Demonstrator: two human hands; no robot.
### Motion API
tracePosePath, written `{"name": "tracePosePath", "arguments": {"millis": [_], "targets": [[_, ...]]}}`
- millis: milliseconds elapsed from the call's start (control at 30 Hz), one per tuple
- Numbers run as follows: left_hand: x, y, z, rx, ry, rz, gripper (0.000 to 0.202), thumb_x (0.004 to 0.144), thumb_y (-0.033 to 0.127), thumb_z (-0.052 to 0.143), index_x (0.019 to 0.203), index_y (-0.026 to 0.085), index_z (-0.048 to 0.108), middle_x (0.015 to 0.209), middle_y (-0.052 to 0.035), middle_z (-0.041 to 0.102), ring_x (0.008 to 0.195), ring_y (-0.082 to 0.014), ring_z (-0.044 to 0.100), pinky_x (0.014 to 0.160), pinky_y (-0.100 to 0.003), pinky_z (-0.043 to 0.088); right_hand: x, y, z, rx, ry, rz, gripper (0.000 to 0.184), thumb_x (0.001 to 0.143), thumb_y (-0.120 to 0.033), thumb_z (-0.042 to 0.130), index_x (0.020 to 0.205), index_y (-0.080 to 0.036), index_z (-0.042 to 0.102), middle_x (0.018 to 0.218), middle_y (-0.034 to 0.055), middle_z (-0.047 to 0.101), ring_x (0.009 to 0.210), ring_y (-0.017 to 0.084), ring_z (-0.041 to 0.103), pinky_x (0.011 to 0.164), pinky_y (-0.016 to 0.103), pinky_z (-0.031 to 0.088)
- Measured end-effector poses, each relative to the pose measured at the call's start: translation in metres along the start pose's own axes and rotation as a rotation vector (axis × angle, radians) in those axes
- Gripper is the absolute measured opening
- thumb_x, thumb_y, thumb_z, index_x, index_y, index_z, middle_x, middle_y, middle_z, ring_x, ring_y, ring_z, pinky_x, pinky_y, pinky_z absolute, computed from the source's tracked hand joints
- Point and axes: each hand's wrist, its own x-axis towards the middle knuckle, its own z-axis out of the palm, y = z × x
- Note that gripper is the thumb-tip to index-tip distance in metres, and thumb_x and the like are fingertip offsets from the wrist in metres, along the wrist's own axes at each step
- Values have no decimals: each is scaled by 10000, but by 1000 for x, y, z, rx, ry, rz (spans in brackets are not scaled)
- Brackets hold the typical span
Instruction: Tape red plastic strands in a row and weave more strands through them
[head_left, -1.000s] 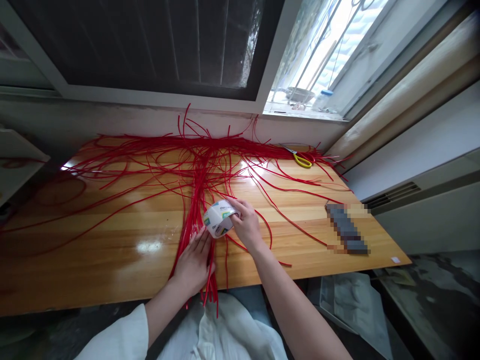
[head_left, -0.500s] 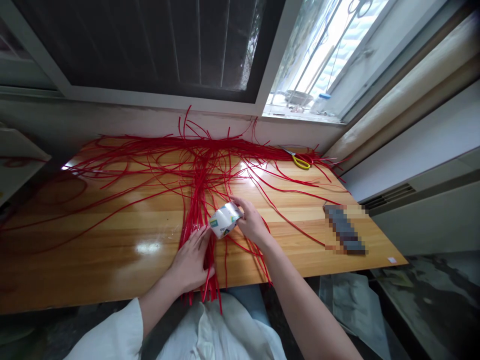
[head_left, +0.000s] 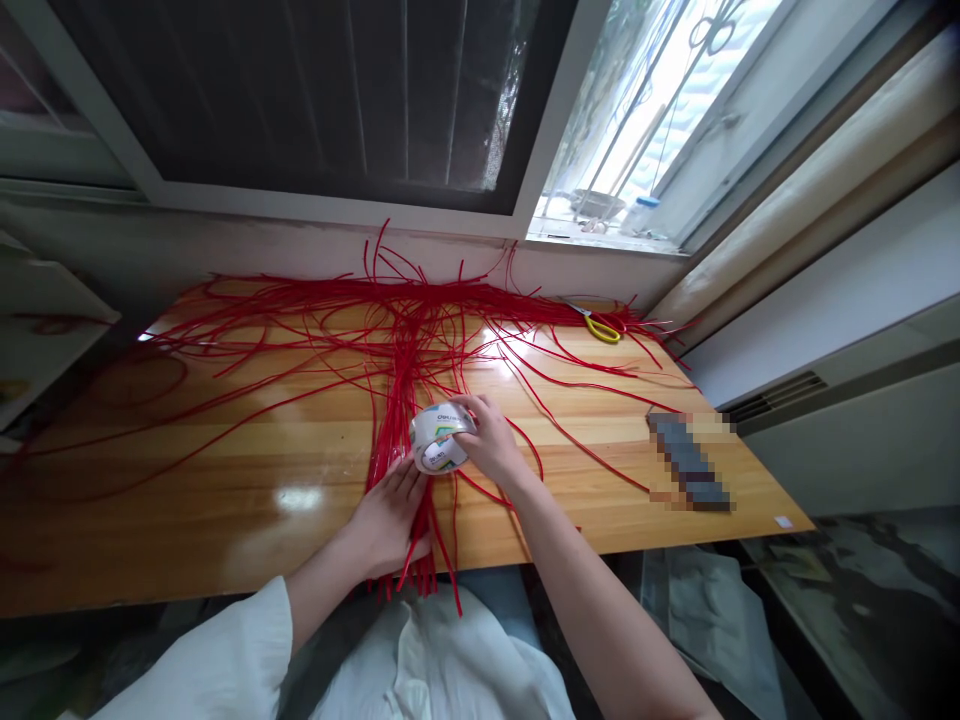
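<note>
A thick bundle of thin red cords (head_left: 394, 415) runs from the back of the table toward me, its loose ends reaching past the front edge. Over its near part lies my left hand (head_left: 391, 520), closed around the cords, with the thumb on the right side. My right hand (head_left: 486, 440) grips a roll of clear packing tape (head_left: 440, 440) by its right side, just above the bundle and beside my left fingertips. The roll hides the cords beneath it. Whether a strip of tape is stuck to the cords I cannot tell.
More red cords (head_left: 300, 292) spread along the back of the wooden table (head_left: 187, 540). Yellow-handled scissors (head_left: 602, 329) lie at the back right. A blurred-out dark object (head_left: 690, 462) rests on the right. Behind the table is a window (head_left: 615, 130).
The tape roll has turned in my right hand, showing more of its round side, and shifted slightly left. My left hand stays on the bundle. The view has shifted slightly.
</note>
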Motion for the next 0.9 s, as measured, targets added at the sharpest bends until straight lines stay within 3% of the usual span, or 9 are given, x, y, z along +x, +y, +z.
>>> {"name": "tracePosePath", "arguments": {"millis": [167, 333, 433, 533, 600, 667, 767, 833, 900], "targets": [[2, -11, -26, -339, -13, 49, 788, 608, 137, 538, 1367, 104, 330, 1454, -161, 285, 1347, -314, 211, 1093, -454, 221, -2, -5, 2, -15, 9, 2, 482, 598, -54, 492, 1040, -223, 583, 1019, 22, 517, 913, 159, 525, 802, 290, 431], [6, -35, -27, -1007, -38, 10, 692, 657, 117, 495, 1336, 196, 395, 1403, -88, 403, 1305, -286, 317, 1084, -489, 208, 1, -14, 3, -78, -2, -51, 467, 610, -66, 540, 1045, -226, 601, 984, 26, 506, 902, 164, 508, 789, 292, 436], [1, -51, -25, -1287, -220, 60, 705, 660, 156, 581, 1336, 225, 390, 1434, -80, 355, 1337, -278, 257, 1097, -471, 163, 5, -18, 2, -122, -27, -94, 473, 626, -69, 564, 1069, -226, 618, 980, 33, 503, 902, 164, 502, 790, 292, 434], [-7, -63, -37, -1338, -457, 183, 842, 600, 157, 713, 1353, 258, 350, 1470, -88, 278, 1365, -268, 181, 1100, -453, 137, 7, -20, -1, -138, -57, -126, 478, 641, -72, 577, 1092, -222, 626, 993, 41, 506, 906, 162, 501, 796, 289, 433], [-8, -65, -46, -1357, -484, 114, 902, 565, 151, 761, 1353, 261, 337, 1449, -112, 312, 1349, -270, 233, 1085, -456, 196, 8, -18, -2, -131, -70, -126, 479, 649, -70, 577, 1100, -223, 628, 996, 41, 510, 907, 157, 503, 798, 282, 434], [-4, -61, -48, -1372, -329, -99, 910, 560, 166, 781, 1345, 251, 328, 1372, -138, 419, 1266, -277, 388, 1026, -461, 318, 9, -18, 0, -128, -75, -131, 489, 653, -62, 571, 1110, -228, 625, 999, 38, 514, 909, 152, 505, 798, 272, 434], [14, -43, -33, -1344, 69, -379, 887, 540, 198, 806, 1300, 226, 348, 1189, -123, 573, 1011, -254, 598, 878, -424, 469, 10, -21, 5, -176, -65, -160, 497, 648, -79, 587, 1119, -233, 621, 999, 36, 521, 914, 159, 503, 788, 269, 433], [28, -28, -18, -1364, 224, -448, 671, 585, 251, 782, 1169, 180, 460, 1062, -108, 637, 904, -242, 639, 796, -375, 517, 10, -27, 9, -225, -71, -176, 487, 644, -112, 616, 1113, -242, 623, 1002, 39, 523, 923, 172, 499, 781, 276, 432], [37, -15, -6, -1404, 364, -605, 523, 651, 293, 731, 1097, 165, 490, 940, -98, 669, 767, -238, 666, 666, -360, 552, 9, -33, 10, -248, -110, -205, 480, 647, -139, 637, 1114, -252, 620, 1002, 43, 523, 933, 179, 496, 787, 282, 427]]}}
